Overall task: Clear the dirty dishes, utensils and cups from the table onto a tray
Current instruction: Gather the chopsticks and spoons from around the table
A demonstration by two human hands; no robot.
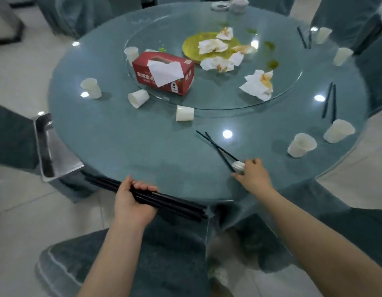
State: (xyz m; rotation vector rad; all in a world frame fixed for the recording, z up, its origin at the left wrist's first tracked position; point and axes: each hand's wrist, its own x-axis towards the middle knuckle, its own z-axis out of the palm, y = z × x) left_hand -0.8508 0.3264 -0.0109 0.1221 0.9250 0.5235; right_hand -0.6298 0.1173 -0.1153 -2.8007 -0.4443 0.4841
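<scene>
Chopsticks point(218, 150) on the table are pinched by the right hand point(253, 175); the left hand point(132, 203) grips a bundle point(175, 203).

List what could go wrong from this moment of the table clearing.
1. The left hand grips a bundle of black chopsticks off the table edge; some could slip to the floor.
2. The right hand takes the chopstick pair beside a small cup, which could be knocked over.
</scene>
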